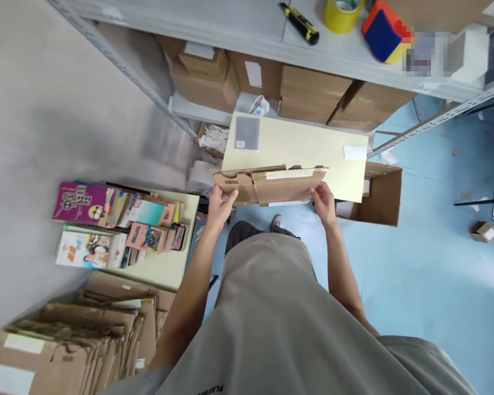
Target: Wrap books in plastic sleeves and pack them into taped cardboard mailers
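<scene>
A flattened cardboard box (284, 189) is held between both hands, over the near edge of a pale yellow table (304, 142). My left hand (222, 206) grips its left end, thumb on the near face and the other fingers partly hidden. On the right end, my right hand (324, 203) pinches the cardboard the same way. White tape or label strips run along the box's upper edge and its lower edge. Beyond it on the table lie a flat grey packet (247, 133) at the left and a white slip (354, 152) at the right.
Metal shelving (230, 27) stands ahead, bearing a box cutter (299, 23), yellow tape (342, 15) and cartons (315, 90). An open carton (381, 195) sits right of the table. To the left are stacked books (84, 203) and folded cardboard boxes (69, 345).
</scene>
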The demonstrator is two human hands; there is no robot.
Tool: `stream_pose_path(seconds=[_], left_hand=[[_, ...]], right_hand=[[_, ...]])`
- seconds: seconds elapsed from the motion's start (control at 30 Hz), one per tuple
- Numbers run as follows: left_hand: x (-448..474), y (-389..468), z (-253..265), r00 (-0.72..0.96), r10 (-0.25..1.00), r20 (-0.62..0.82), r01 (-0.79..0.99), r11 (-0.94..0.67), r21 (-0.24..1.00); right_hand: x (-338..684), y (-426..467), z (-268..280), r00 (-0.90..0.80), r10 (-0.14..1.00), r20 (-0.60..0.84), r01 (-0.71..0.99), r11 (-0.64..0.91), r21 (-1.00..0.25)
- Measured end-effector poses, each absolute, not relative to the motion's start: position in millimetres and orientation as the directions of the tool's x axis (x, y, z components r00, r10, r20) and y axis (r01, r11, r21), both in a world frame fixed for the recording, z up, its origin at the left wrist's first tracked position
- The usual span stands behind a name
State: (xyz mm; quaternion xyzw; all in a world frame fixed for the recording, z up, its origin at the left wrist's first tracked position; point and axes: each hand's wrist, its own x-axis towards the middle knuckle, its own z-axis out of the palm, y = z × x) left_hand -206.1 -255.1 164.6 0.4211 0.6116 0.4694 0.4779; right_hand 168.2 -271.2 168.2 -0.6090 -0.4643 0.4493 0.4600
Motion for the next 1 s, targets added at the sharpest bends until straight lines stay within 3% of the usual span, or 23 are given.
stream_pose_path(seconds=[0.17,0.3,0.5,0.7,1.0], left_hand=[[-154.6,-203.6,159.7,-0.064,0.971,-0.229,0.124,0.235,0.964],[-134.1,-156.4,156.5,0.092,0.978,-0.186,0.206,0.164,0.965],[-107.4,-80.4,142.3,0.245,0.961,-0.126,0.102,0.104,0.989],[-84.0,-22.8,95.4,0.327,0.929,-0.173,0.052,0.165,0.985],[-91.8,-1.3,48.8,0.360,0.897,-0.256,0.183,0.202,0.962]], right_hand=[[212.9,-243.2,161.6,0.247,0.959,-0.138,0.156,-0.180,-0.971],[222.8,-223.8,160.7,0.293,0.947,-0.133,0.127,-0.177,-0.976],[207.6,-190.4,155.4,0.338,0.927,-0.166,0.140,-0.224,-0.965],[187.2,-152.2,122.9,0.391,0.885,-0.253,0.119,-0.321,-0.940],[195.6,-135.1,113.1,0.516,0.766,-0.384,0.099,-0.499,-0.861]])
